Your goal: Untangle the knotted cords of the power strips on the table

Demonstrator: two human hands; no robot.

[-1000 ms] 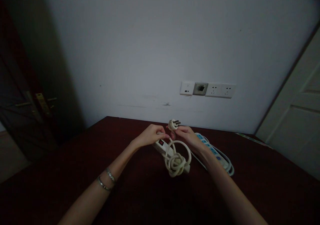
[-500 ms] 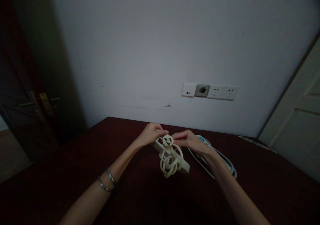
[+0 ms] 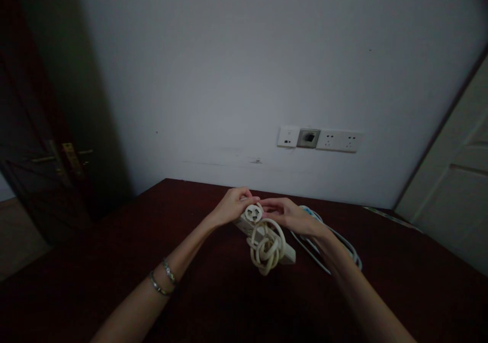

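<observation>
A white power strip (image 3: 290,254) slants above the dark red table, with its own cord (image 3: 267,254) bundled in a knotted loop over it. My left hand (image 3: 232,207) is closed on the strip's upper left end, its thumb by the plug. The round three-pin plug (image 3: 253,213) faces me between both hands. My right hand (image 3: 292,216) has its fingertips pinched at the plug's right side, where the cord loops; the exact contact is partly hidden. Behind my right wrist lies a second, pale cord (image 3: 345,246) in a coil, with a blue-and-white piece (image 3: 308,211) at its upper end.
The dark red table (image 3: 190,282) reaches back to a pale wall holding a row of sockets (image 3: 339,141). A flat strip-like item (image 3: 392,219) lies near the right back edge. A door with a brass handle (image 3: 72,157) stands at left, a pale panelled door (image 3: 457,195) at right.
The plug has tilted and shifted slightly left. The power strip and its bundled cord have swung a little to the right and down. My left hand has moved slightly right.
</observation>
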